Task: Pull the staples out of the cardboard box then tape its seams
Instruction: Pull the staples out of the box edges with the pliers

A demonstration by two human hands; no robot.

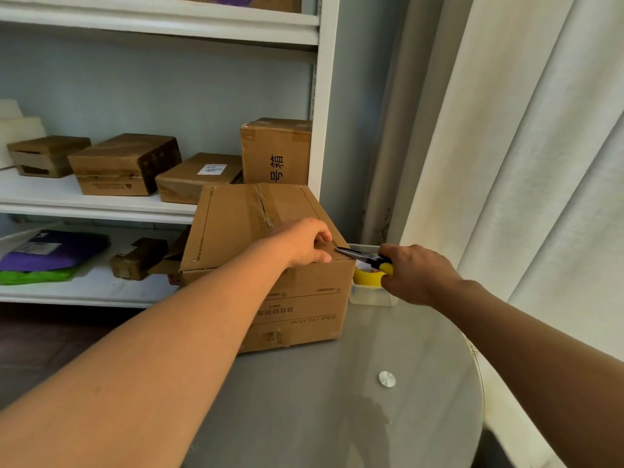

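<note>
Small boxes (125, 163) sit on the white shelf (101, 207) at the left, then the big cardboard box (256, 231) stands on the glass table (337, 400), where the left hand (304, 243) pinches its top right corner and the right hand (415, 273) grips yellow-handled pliers (366, 258) whose tip touches that corner.

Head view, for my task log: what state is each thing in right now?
Cardboard box: closed, old tape on top seam.
Left hand: grips box's top near corner.
Right hand: holds pliers.
Pliers: tips at that corner.
Plastic tub: open, beside box.
</note>
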